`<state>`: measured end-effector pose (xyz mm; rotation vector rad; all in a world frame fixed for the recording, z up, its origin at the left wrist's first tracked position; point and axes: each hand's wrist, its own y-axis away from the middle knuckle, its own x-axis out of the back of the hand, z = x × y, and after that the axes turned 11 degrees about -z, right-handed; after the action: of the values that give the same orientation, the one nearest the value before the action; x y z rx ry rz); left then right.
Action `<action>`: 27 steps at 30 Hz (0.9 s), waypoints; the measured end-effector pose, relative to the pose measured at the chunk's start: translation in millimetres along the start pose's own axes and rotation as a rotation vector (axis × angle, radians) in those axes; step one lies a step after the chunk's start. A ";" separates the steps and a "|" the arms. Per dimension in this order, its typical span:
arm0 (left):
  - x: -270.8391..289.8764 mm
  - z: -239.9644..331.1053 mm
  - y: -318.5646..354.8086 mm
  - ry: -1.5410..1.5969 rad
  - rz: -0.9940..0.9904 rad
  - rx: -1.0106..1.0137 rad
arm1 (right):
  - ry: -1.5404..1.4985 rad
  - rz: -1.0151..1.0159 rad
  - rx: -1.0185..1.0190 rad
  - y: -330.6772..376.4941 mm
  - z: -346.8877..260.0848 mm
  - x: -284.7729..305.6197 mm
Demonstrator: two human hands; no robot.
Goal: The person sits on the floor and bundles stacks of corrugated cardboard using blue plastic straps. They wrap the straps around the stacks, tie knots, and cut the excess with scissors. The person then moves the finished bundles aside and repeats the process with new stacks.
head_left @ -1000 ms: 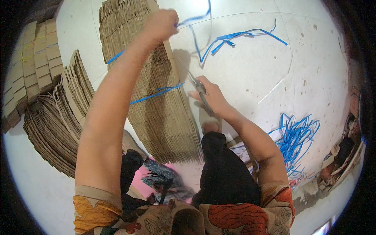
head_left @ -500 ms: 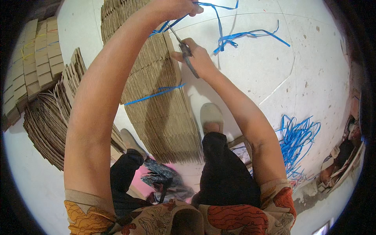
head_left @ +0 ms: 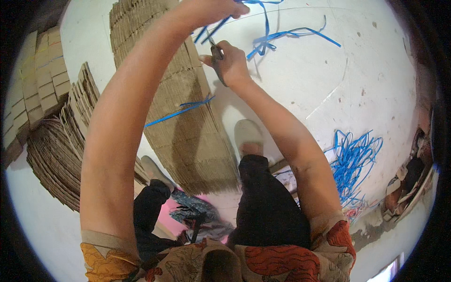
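Observation:
My left hand (head_left: 217, 10), at the top edge, is closed on a blue plastic strap (head_left: 266, 21), whose loose length trails right over the floor. My right hand (head_left: 233, 62) grips a pair of scissors (head_left: 217, 63) by the dark handles. Their blades point up at the strap just below my left hand; whether they have cut through it I cannot tell. Beneath both arms lies a long row of stacked flat cardboard (head_left: 202, 162), edges up. Another blue strap (head_left: 171, 116) is tied across its middle. My left forearm hides part of the row.
A tangled heap of blue straps (head_left: 350, 162) lies on the floor at right. More cardboard stacks (head_left: 51, 157) and tied bundles (head_left: 44, 77) stand at left. My shoes (head_left: 249, 131) flank the row's near end, with dark cloth (head_left: 199, 211) between my legs. Debris (head_left: 408, 185) lines the right edge.
The whole view has shifted slightly. My right hand has brought the scissors a little closer to the strap under my left hand. Both hands keep their holds.

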<state>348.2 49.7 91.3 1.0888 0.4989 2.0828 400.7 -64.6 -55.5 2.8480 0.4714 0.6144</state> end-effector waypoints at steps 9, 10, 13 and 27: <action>-103.9 13.3 18.7 0.169 0.018 -0.328 | 0.340 0.335 0.390 45.8 64.3 -0.5; -102.2 9.0 28.4 0.319 -0.028 -0.346 | 0.183 0.288 0.354 54.9 59.6 -2.6; -89.7 6.9 65.1 0.860 -0.210 -0.313 | -0.184 -0.264 0.000 99.3 37.8 49.0; 10.4 -66.3 200.2 2.350 0.155 -1.797 | 1.227 -0.361 -0.112 199.3 161.4 183.8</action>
<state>205.6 -76.0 183.1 -2.4016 -0.6168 1.6094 681.5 -205.7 -83.0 1.8626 1.0003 2.1294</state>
